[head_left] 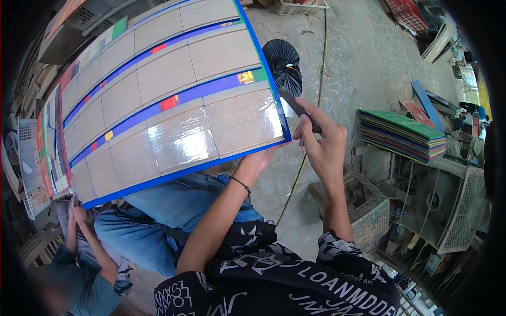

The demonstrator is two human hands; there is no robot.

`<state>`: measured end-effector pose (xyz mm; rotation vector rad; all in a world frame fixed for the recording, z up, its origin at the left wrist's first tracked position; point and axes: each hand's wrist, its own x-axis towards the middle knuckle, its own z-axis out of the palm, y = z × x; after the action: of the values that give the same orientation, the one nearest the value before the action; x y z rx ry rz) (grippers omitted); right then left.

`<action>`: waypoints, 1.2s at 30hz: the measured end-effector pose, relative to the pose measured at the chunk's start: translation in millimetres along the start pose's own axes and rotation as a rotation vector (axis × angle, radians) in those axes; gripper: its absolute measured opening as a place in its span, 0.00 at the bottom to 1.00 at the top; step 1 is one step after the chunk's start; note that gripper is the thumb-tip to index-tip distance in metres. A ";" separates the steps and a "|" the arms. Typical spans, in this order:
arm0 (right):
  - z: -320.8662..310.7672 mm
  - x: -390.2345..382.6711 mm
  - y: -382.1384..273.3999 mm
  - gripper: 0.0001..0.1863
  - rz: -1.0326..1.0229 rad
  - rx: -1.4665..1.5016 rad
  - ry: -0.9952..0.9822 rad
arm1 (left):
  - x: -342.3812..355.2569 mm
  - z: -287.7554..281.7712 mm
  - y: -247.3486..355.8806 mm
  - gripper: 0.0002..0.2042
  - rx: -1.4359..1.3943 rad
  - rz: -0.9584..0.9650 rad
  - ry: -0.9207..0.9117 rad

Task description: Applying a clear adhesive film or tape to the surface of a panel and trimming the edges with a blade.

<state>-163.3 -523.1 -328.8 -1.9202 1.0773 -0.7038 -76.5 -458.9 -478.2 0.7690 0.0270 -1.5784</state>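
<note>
A large blue-edged board [240, 149] lies tilted in front of me. It carries rows of beige tiles [242, 118] under shiny clear film, with purple, red, yellow and green strips between the rows. My left hand [262, 159] holds the board from beneath at its near right edge; the fingers are hidden behind it. In my right hand [320, 138] is a dark, narrow flat tool [298, 108], pinched between thumb and fingers. Its tip is close to the board's right edge; whether it touches I cannot tell. A small whitish patch [287, 109] shows beside the tool.
At left, another person's hands [77, 209] are near the board's lower corner. A tied black bag [284, 66] stands on the floor past the board. To the right are a stack of coloured sheets [403, 134], a worn stool [363, 210] and a mesh-sided crate [464, 210].
</note>
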 end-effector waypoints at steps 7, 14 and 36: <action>1.1 -4.3 -0.9 0.14 -0.019 -0.064 -0.013 | -1.7 2.9 2.2 0.18 -0.033 0.015 0.012; 0.6 -19.9 6.5 0.17 -0.075 -0.140 -0.007 | 1.8 -5.1 -2.3 0.14 -0.081 0.041 -0.036; -42.8 -52.1 14.9 0.16 0.315 0.347 0.177 | 6.6 23.8 3.7 0.18 0.096 -0.028 0.022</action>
<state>-227.5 -498.2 -323.3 -1.3774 1.2412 -0.8295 -83.6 -476.0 -461.5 0.8641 -0.0220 -1.6069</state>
